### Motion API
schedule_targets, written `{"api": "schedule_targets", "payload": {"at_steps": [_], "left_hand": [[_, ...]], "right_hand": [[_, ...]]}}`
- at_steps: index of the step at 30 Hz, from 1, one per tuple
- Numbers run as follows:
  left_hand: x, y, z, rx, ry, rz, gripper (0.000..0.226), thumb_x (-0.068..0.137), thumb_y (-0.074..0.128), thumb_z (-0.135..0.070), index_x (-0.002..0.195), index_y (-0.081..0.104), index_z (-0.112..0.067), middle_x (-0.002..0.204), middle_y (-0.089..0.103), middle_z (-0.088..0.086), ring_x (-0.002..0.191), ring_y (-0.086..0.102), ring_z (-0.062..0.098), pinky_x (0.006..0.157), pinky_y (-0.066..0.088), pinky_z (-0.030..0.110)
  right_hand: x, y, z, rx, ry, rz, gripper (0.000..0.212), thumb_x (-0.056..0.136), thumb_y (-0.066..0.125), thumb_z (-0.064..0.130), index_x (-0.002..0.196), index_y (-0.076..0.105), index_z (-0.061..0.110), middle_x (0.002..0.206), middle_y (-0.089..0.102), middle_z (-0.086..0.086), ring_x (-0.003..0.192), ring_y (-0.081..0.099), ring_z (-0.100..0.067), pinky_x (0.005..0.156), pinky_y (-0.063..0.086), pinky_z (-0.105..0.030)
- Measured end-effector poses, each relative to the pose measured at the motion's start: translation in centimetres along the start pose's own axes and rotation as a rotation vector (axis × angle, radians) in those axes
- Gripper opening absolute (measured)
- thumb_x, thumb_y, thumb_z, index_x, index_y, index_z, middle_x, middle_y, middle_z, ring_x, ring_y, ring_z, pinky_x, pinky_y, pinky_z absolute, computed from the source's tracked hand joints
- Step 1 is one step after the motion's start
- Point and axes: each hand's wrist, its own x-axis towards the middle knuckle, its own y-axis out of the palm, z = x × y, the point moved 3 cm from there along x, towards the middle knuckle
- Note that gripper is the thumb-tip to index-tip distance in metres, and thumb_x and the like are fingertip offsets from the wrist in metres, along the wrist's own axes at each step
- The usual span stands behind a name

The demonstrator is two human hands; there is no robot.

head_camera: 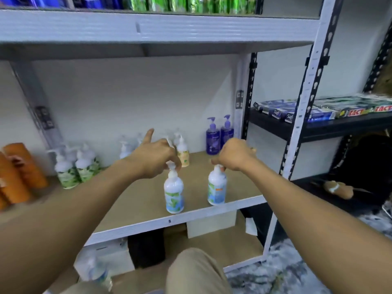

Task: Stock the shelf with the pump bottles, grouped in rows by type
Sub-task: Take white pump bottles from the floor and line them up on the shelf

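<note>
Two white pump bottles with blue-green labels stand near the front edge of the brown shelf board [197, 175]. My left hand [156, 159] pinches the pump head of the left bottle [174, 193], index finger sticking up. My right hand [235, 154] grips the pump top of the right bottle [217, 186]. Further back stand two purple pump bottles [219, 139], a cream-labelled bottle [183, 153] with more pale bottles behind it, and a group of green-leaf bottles [73, 166] to the left.
Orange bottles [19, 170] lean at the far left of the shelf. A white shelf upright [301, 115] stands right of the board; beyond it a black shelf [347, 124] holds flat boxes. Boxes and another pump bottle [97, 270] sit on the level below.
</note>
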Motion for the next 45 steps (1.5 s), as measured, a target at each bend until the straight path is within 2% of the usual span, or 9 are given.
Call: {"api": "schedule_targets", "payload": {"at_steps": [12,17,21,24,28,31,36,39,45], "left_hand": [[-1.3,4.7,9.1,-0.099,-0.264,0.089,0.041,0.091,0.063,-0.016,0.118,0.067,-0.047,0.104,0.056,-0.013,0.127,0.043,0.014,0.12,-0.001,0.061],[-1.6,7.0,9.5,-0.286,-0.328,-0.038,0.048,0.09,0.058,-0.005,0.116,0.067,-0.044,0.117,0.066,-0.015,0.124,0.047,0.016,0.119,0.003,0.061],[-3.5,10.0,8.5,-0.62,-0.468,-0.33,0.062,0.086,0.06,-0.007,0.14,0.051,-0.037,0.125,0.063,-0.01,0.115,0.055,0.019,0.109,0.032,0.047],[-5.8,13.4,6.4,-1.01,-0.675,-0.597,0.062,0.085,0.06,0.002,0.14,0.049,-0.024,0.128,0.058,-0.01,0.116,0.056,0.011,0.095,0.043,0.029],[-7.5,19.5,3.1,-1.387,-0.968,-0.549,0.06,0.085,0.07,0.003,0.133,0.047,-0.024,0.127,0.06,0.0,0.12,0.059,0.018,0.097,0.051,0.035],[-6.9,21.0,2.0,-1.393,-0.935,-0.462,0.061,0.084,0.078,-0.008,0.135,0.048,-0.024,0.122,0.064,-0.007,0.111,0.061,0.002,0.086,0.051,0.016],[-5.8,21.7,1.8,-1.315,-0.857,-0.346,0.059,0.081,0.083,-0.026,0.131,0.052,-0.028,0.113,0.069,-0.018,0.098,0.065,-0.008,0.077,0.05,0.01],[-5.6,21.8,2.0,-1.284,-0.863,-0.342,0.056,0.08,0.084,-0.026,0.126,0.052,-0.03,0.11,0.069,-0.019,0.095,0.065,-0.008,0.082,0.053,0.018],[-5.6,22.3,2.6,-1.299,-0.838,-0.345,0.053,0.079,0.085,-0.024,0.124,0.057,-0.028,0.109,0.072,-0.016,0.096,0.067,-0.005,0.078,0.051,0.012]], "right_hand": [[6.7,8.2,8.3,0.012,-0.015,0.078,0.036,0.06,0.073,0.047,0.075,0.066,0.015,0.076,0.071,0.005,0.08,0.061,-0.02,0.088,0.042,-0.042],[7.3,10.2,9.3,0.153,-0.023,0.114,0.039,0.053,0.058,0.052,0.061,0.07,0.015,0.05,0.067,0.009,0.065,0.068,-0.014,0.077,0.058,-0.038],[6.4,11.1,7.8,0.32,-0.039,0.003,0.06,0.067,0.045,0.076,0.056,0.067,0.021,0.05,0.065,0.012,0.067,0.066,-0.017,0.083,0.053,-0.043],[4.4,12.5,5.4,0.609,0.035,-0.128,0.052,0.082,0.041,0.07,0.07,0.067,0.026,0.062,0.069,0.008,0.078,0.065,-0.019,0.091,0.047,-0.049],[1.4,16.2,2.7,0.795,0.126,-0.16,0.027,0.085,0.052,0.051,0.101,0.066,0.035,0.092,0.068,0.012,0.099,0.063,-0.02,0.097,0.047,-0.048],[0.3,19.3,1.8,0.842,0.089,0.033,0.04,0.085,0.07,0.017,0.123,0.058,0.024,0.105,0.063,0.01,0.101,0.064,-0.012,0.081,0.05,-0.022],[0.4,22.3,1.3,0.57,-0.026,0.112,0.069,0.065,0.078,0.038,0.127,0.048,0.037,0.116,0.058,0.009,0.104,0.062,-0.012,0.091,0.054,-0.041],[0.5,22.4,1.5,0.483,-0.081,0.03,0.064,0.072,0.084,0.032,0.128,0.052,0.026,0.117,0.059,0.005,0.109,0.059,-0.02,0.093,0.05,-0.043],[0.8,23.5,2.2,0.494,-0.111,-0.043,0.058,0.072,0.087,0.03,0.121,0.057,0.022,0.113,0.065,0.003,0.105,0.06,-0.022,0.09,0.051,-0.043]]}}
